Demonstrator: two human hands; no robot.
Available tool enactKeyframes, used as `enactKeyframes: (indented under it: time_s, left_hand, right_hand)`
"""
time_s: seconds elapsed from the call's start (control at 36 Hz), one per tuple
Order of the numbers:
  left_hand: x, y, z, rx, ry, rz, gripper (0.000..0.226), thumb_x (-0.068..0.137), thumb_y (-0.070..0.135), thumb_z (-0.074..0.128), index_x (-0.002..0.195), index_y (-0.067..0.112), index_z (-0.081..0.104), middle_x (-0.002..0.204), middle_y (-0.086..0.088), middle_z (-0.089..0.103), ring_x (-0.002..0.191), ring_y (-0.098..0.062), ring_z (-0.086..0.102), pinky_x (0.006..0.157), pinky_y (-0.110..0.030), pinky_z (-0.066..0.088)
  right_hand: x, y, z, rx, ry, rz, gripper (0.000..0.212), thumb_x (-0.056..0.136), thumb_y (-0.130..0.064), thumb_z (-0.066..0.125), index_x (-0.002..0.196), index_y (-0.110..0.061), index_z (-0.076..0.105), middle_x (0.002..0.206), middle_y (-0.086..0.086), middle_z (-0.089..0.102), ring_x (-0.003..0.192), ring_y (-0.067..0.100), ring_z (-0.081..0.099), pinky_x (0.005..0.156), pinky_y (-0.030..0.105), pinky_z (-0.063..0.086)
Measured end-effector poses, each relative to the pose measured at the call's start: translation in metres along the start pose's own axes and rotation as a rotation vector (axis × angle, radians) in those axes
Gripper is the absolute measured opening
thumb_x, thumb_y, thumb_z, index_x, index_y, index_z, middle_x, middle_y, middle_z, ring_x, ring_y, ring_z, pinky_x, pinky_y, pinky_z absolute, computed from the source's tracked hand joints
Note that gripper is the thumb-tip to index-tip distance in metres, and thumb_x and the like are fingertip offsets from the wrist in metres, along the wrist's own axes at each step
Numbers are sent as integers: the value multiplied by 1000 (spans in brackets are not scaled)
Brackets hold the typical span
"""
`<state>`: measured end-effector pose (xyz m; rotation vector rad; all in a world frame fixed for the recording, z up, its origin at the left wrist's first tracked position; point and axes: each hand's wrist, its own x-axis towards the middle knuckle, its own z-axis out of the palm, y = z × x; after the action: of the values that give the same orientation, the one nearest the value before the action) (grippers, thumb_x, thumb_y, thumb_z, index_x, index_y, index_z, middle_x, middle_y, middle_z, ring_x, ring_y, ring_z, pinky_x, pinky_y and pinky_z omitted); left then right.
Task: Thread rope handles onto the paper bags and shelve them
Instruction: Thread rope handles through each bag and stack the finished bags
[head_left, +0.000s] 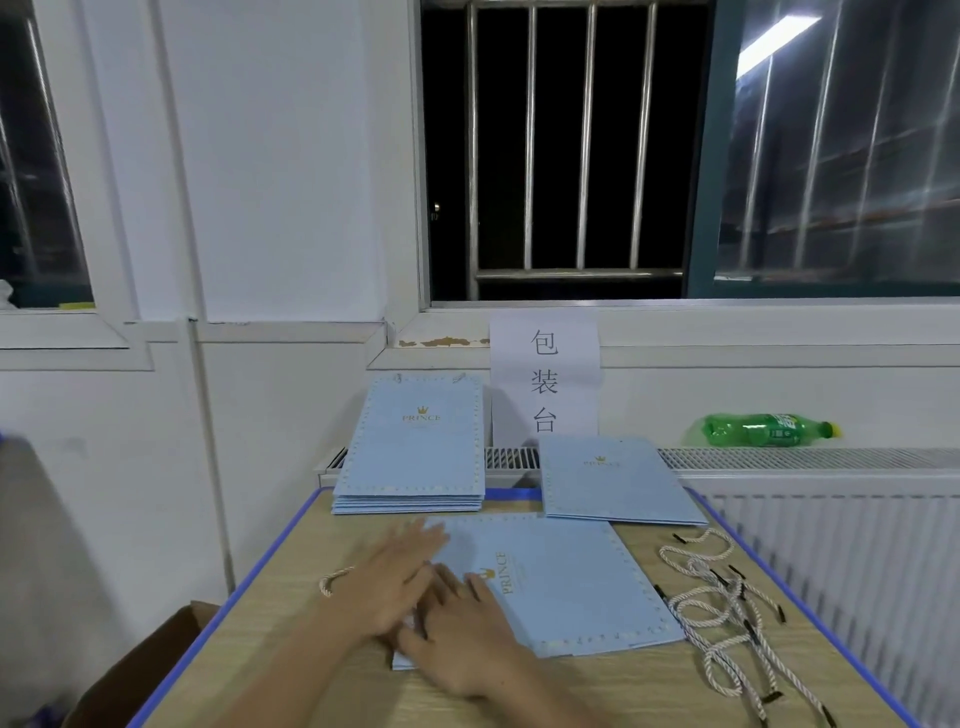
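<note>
A flat light-blue paper bag (566, 582) with a gold crown logo lies sideways on the wooden table in front of me. My left hand (387, 582) rests flat on its left end, fingers spread. My right hand (460, 631) lies flat on the bag just beside it, partly over the left hand's fingers. A short loop of white twisted rope (332, 581) sticks out left of my left hand. Several loose rope handles (727, 618) with black tips lie tangled at the right of the table.
A stack of blue bags (415, 457) leans at the table's far edge. Another flat blue bag (618, 483) lies to its right. A green bottle (769, 430) lies on the radiator top. A paper sign (545, 379) hangs on the wall. A cardboard box (156, 665) sits lower left.
</note>
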<state>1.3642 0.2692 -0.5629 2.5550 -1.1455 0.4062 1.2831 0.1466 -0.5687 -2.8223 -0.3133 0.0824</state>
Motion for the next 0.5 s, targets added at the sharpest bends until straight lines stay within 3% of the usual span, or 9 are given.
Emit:
enactKeyframes:
  time_s: [0.03,0.08,0.19,0.36,0.5]
  left_hand:
    - [2,5,3,-67,-139,-77,48,101,30,19,148,20,26,152,12,17,144,-5,7,111,-16,-8]
    - [5,3,6,-128,-318,-235,45,105,29,13,150,29,15,157,14,7,145,-5,-3,115,-27,-9]
    - [5,-3,8,-8,-368,-310,47,105,33,12,151,30,3,159,9,-7,145,-6,-7,117,-36,-7]
    - [4,1,8,35,-398,-343,52,104,37,11,150,23,-9,159,6,-13,146,-11,-12,117,-35,-5]
    - [4,-2,9,168,-439,-310,65,97,53,1,150,18,-12,158,4,-18,146,-14,-13,117,-36,-4]
  right_hand:
    - [0,0,0,-2,-2,-2,70,96,-57,19,153,-19,0,160,-1,1,146,12,-6,118,41,-9]
    - [0,1,1,11,3,3,72,95,-59,19,153,-19,2,160,-1,3,147,12,-5,118,41,-9]
    - [-5,-1,-2,6,-13,2,81,93,-64,24,152,-16,-2,160,2,-2,147,14,-8,118,42,-9]
    - [-20,5,-6,-25,-46,-70,107,79,-78,38,151,-16,-10,159,0,-12,146,12,-12,119,37,-8]
    - [-40,26,-29,-93,17,-101,108,62,-82,16,151,-21,19,159,2,15,145,15,13,116,32,9]
